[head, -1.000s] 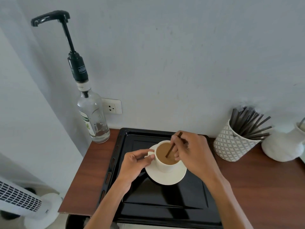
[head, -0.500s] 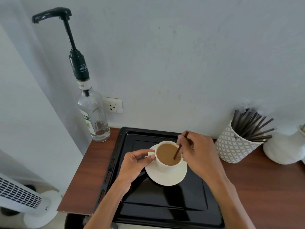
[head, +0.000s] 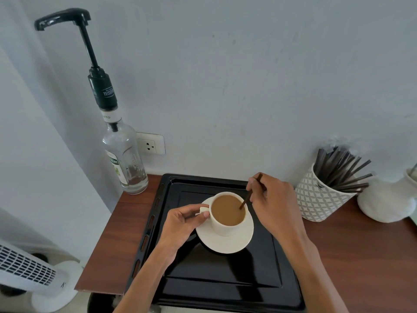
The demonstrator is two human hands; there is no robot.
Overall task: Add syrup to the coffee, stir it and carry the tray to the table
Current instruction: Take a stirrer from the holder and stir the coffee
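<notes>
The cup [head: 228,213] handle is pinched by the left hand [head: 180,224]; a stirrer [head: 249,195], dipped in the coffee [head: 226,210], is gripped by the right hand [head: 274,204].

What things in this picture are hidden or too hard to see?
All from the head view:
- The stirrer tip: sunk in the opaque coffee.
- The cup handle: mostly covered by the left hand.
- The white vase: cut off by the right edge.
- The bottle label: turned sideways, unreadable.
- The tray front rim: partly behind both arms.
- The right hand palm: faces away.
</notes>
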